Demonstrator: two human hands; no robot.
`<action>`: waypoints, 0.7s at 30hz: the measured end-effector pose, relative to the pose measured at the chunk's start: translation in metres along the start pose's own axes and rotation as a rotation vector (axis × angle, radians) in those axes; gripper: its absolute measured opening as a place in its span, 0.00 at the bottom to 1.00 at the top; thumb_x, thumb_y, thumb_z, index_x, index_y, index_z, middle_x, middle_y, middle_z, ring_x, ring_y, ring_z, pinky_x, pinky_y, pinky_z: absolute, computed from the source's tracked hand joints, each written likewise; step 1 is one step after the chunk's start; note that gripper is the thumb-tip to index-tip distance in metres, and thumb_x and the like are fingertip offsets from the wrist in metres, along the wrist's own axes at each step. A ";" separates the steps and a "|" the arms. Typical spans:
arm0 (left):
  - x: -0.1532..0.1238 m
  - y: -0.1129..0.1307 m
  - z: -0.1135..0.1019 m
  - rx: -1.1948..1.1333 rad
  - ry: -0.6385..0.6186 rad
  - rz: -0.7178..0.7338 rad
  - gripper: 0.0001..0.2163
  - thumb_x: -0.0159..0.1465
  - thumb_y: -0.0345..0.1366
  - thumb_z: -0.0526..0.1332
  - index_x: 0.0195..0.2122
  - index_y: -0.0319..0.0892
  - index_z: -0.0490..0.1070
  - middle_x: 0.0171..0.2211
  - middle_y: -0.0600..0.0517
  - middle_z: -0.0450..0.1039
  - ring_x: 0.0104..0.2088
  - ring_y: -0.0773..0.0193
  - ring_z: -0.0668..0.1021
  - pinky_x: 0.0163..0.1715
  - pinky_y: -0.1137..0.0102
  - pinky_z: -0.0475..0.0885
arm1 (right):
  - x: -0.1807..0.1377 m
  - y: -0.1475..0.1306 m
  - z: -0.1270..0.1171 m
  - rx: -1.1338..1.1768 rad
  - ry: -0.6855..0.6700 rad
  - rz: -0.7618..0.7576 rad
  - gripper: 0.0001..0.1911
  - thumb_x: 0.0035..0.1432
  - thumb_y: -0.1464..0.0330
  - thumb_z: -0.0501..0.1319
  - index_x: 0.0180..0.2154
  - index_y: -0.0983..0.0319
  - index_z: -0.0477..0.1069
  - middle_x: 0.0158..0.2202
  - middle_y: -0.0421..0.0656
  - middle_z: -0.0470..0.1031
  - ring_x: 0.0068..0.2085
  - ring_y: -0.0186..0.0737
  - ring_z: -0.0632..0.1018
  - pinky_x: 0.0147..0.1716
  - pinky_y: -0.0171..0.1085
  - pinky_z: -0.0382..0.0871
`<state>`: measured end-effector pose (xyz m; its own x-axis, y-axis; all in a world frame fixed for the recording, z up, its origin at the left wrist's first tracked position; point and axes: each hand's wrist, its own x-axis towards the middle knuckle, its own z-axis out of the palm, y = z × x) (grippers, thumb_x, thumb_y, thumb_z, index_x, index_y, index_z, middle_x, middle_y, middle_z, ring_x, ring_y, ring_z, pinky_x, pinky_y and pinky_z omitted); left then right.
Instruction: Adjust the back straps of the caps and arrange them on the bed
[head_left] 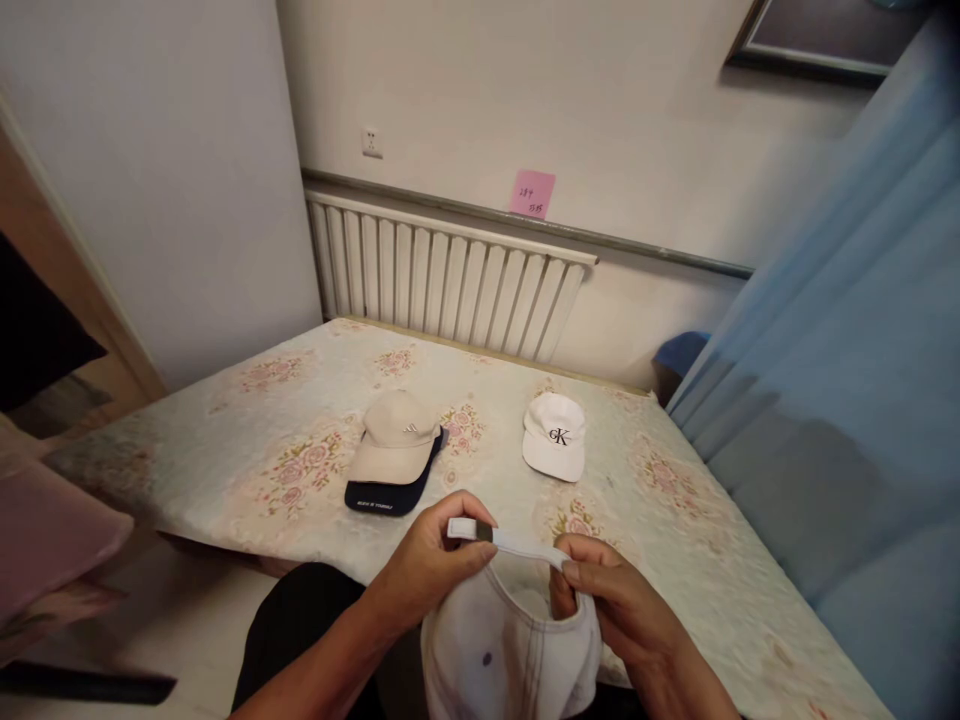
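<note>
I hold a white cap (510, 650) in front of me, its back facing up. My left hand (431, 565) pinches the free end of the cap's white back strap (510, 540) near its buckle. My right hand (607, 590) grips the strap's other side at the cap's rear opening. Both hands are closed on it. Farther off, on the floral mattress (300, 440), lie a beige cap (397, 445) stacked on a dark navy cap (390, 493), and a white cap with black letters (555, 435).
A white radiator (450, 275) runs along the wall behind the mattress, with a pink note (532, 193) above it. A blue curtain (847, 400) hangs at the right. A pink cushion (52, 540) sits at the left. My dark-clad knee (300, 620) is below.
</note>
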<state>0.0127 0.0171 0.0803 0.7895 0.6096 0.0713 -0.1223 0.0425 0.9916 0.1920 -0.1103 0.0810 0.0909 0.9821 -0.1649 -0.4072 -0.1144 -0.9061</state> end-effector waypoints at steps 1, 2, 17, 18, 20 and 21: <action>0.000 -0.001 0.000 -0.007 0.001 -0.002 0.11 0.54 0.39 0.65 0.34 0.42 0.65 0.23 0.59 0.64 0.22 0.73 0.64 0.22 0.77 0.57 | 0.000 0.000 -0.001 -0.002 -0.001 0.000 0.15 0.45 0.61 0.68 0.21 0.66 0.68 0.17 0.40 0.69 0.20 0.30 0.66 0.22 0.31 0.52; 0.000 -0.001 0.000 -0.015 0.004 -0.008 0.11 0.54 0.38 0.65 0.34 0.42 0.65 0.24 0.59 0.64 0.22 0.74 0.64 0.22 0.78 0.57 | 0.000 0.001 -0.001 -0.005 -0.002 0.000 0.15 0.45 0.62 0.68 0.21 0.66 0.68 0.17 0.40 0.69 0.20 0.30 0.66 0.22 0.31 0.52; 0.002 -0.007 -0.004 -0.157 -0.017 -0.084 0.11 0.54 0.37 0.65 0.34 0.42 0.64 0.23 0.59 0.64 0.20 0.75 0.63 0.21 0.78 0.56 | 0.002 0.000 -0.002 0.003 -0.014 0.008 0.13 0.45 0.63 0.67 0.21 0.66 0.68 0.18 0.40 0.69 0.20 0.30 0.67 0.21 0.30 0.52; 0.002 -0.008 -0.004 -0.161 -0.016 -0.080 0.11 0.54 0.37 0.65 0.35 0.42 0.64 0.23 0.59 0.64 0.20 0.75 0.63 0.21 0.78 0.56 | 0.002 0.000 -0.002 0.005 -0.016 0.008 0.13 0.45 0.64 0.67 0.21 0.66 0.68 0.18 0.41 0.69 0.20 0.30 0.67 0.21 0.30 0.52; 0.002 -0.010 -0.005 -0.167 -0.018 -0.074 0.11 0.54 0.37 0.65 0.35 0.42 0.64 0.23 0.59 0.64 0.21 0.74 0.64 0.21 0.78 0.56 | 0.002 0.001 -0.002 0.006 -0.016 0.009 0.13 0.45 0.64 0.67 0.21 0.66 0.69 0.18 0.41 0.69 0.20 0.30 0.67 0.21 0.30 0.52; 0.002 -0.011 -0.005 -0.169 -0.018 -0.072 0.12 0.54 0.38 0.65 0.35 0.42 0.64 0.23 0.59 0.64 0.21 0.74 0.64 0.21 0.77 0.56 | 0.002 0.001 -0.001 0.005 -0.014 0.008 0.13 0.45 0.64 0.67 0.21 0.66 0.69 0.18 0.41 0.70 0.20 0.30 0.67 0.21 0.30 0.52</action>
<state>0.0129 0.0219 0.0691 0.8104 0.5859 0.0047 -0.1635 0.2184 0.9621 0.1932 -0.1082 0.0794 0.0747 0.9832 -0.1663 -0.4126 -0.1214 -0.9028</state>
